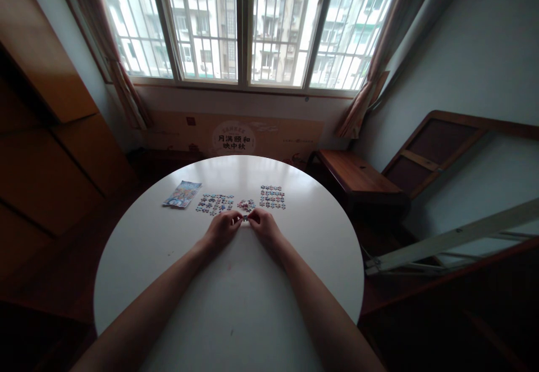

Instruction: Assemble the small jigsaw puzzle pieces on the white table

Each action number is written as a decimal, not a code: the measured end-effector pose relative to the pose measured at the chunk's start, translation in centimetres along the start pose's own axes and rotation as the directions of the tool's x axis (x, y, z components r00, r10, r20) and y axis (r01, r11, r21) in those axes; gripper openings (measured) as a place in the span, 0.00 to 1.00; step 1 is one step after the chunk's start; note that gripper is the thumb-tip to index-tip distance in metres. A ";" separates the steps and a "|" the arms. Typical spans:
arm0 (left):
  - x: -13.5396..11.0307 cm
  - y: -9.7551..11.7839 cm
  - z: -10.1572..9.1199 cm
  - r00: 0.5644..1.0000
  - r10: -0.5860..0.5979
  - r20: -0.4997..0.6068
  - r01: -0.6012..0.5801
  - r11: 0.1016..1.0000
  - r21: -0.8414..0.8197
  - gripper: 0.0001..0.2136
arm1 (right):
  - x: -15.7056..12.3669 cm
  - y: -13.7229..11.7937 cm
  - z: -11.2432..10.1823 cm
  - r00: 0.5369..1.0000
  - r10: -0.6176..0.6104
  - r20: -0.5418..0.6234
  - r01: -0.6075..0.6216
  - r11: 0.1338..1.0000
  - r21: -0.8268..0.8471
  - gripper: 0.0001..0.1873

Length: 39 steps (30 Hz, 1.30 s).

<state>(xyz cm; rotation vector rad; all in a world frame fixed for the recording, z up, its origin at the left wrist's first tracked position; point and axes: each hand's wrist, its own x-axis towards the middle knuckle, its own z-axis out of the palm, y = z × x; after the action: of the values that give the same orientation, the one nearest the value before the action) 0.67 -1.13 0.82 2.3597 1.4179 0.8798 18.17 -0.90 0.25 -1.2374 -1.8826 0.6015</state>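
Between my two hands, just above the table's middle, is a small dark jigsaw puzzle piece [245,218]. My left hand [224,227] pinches its left side with thumb and fingertips. From the other side my right hand [264,224] pinches it too. Right behind the hands lies a small heap of loose puzzle pieces [246,204]. Spread-out pieces [214,202] lie in loose rows beyond my left hand, partly reaching behind it. Another group of pieces [273,196] is laid in rows beyond my right hand. The picture on the held piece is too small to make out.
All this rests on a round white table [236,304]. A colourful printed picture sheet or packet [182,194] lies at the table's back left. Behind the table is a barred window [244,85]; a low wooden bench [356,172] stands at the right.
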 end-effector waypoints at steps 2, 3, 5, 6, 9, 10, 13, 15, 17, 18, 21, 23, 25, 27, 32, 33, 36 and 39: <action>0.0 0.1 -0.1 1.000 -0.009 -0.001 0.009 1.000 -0.002 0.07 | 0.0 -0.1 0.0 1.000 0.002 0.003 -0.002 1.000 0.000 0.05; 0.0 0.1 -0.1 1.000 -0.012 0.001 0.012 1.000 -0.005 0.07 | 0.0 -0.1 -0.1 1.000 0.001 0.005 -0.001 1.000 0.000 0.05; 0.0 0.2 -0.2 1.000 -0.016 0.007 0.016 1.000 -0.015 0.07 | 0.0 -0.1 -0.1 1.000 -0.001 0.008 0.001 1.000 -0.002 0.04; 0.0 0.2 -0.2 1.000 -0.018 0.010 0.019 1.000 -0.018 0.07 | 0.0 -0.1 -0.1 1.000 -0.002 0.007 0.002 1.000 -0.003 0.04; 0.0 0.2 -0.2 1.000 -0.023 0.014 0.023 1.000 -0.020 0.07 | 0.0 0.0 -0.1 1.000 -0.009 0.005 0.009 1.000 -0.001 0.04; 0.0 0.1 -0.2 1.000 -0.022 0.014 0.022 1.000 -0.018 0.07 | 0.0 0.0 -0.1 1.000 -0.009 0.004 0.009 1.000 0.000 0.04; 0.0 0.1 -0.1 1.000 -0.020 0.014 0.021 1.000 -0.014 0.07 | 0.0 0.0 0.0 1.000 -0.002 0.009 0.002 1.000 0.005 0.04; 0.0 0.0 -0.1 1.000 -0.023 0.014 0.023 1.000 -0.011 0.07 | 0.1 0.0 0.0 1.000 0.001 0.010 -0.001 1.000 0.009 0.05; 0.0 0.0 -0.1 1.000 -0.021 0.016 0.021 1.000 -0.008 0.07 | 0.1 0.0 0.0 1.000 -0.002 0.009 0.002 1.000 0.012 0.05; 0.0 0.0 -0.2 1.000 -0.021 0.017 0.021 1.000 -0.007 0.07 | 0.1 0.0 -0.1 1.000 -0.003 0.010 0.003 1.000 0.012 0.05; 0.0 0.0 -0.2 1.000 -0.017 0.016 0.017 1.000 -0.001 0.06 | 0.1 0.0 -0.1 1.000 -0.004 0.015 0.004 1.000 0.010 0.05; 0.0 0.0 -0.2 1.000 -0.011 0.011 0.011 1.000 -0.001 0.06 | 0.1 0.1 -0.1 1.000 -0.006 0.014 0.006 1.000 0.008 0.05; 0.0 0.1 -0.1 1.000 -0.010 0.007 0.010 1.000 -0.004 0.06 | 0.1 0.1 0.0 1.000 -0.007 0.013 0.007 1.000 0.008 0.05; 0.0 0.1 -0.2 1.000 -0.019 0.006 0.019 1.000 -0.007 0.06 | 0.1 0.1 0.0 1.000 -0.008 0.011 0.008 1.000 0.009 0.05; 0.0 0.2 -0.2 0.999 -0.027 0.022 0.027 1.000 -0.011 0.07 | 0.1 0.1 0.0 1.000 -0.006 0.005 0.006 1.000 0.014 0.05; 0.0 0.2 -0.2 1.000 -0.024 0.020 0.024 1.000 -0.011 0.06 | 0.1 0.1 0.0 1.000 -0.006 0.006 0.006 1.000 0.014 0.05; 0.0 0.1 -0.1 1.000 -0.016 0.006 0.016 1.000 -0.009 0.06 | 0.1 0.0 0.0 1.000 -0.005 0.003 0.005 1.000 0.017 0.05; 0.0 0.0 -0.1 1.000 -0.008 0.009 0.008 1.000 -0.004 0.06 | 0.1 0.0 0.0 1.000 -0.010 -0.001 0.010 1.000 0.022 0.05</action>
<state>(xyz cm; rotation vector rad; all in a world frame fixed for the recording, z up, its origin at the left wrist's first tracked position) 0.60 -1.16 0.88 2.3499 1.4201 0.8689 18.16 -0.87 0.32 -1.2133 -1.8750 0.6148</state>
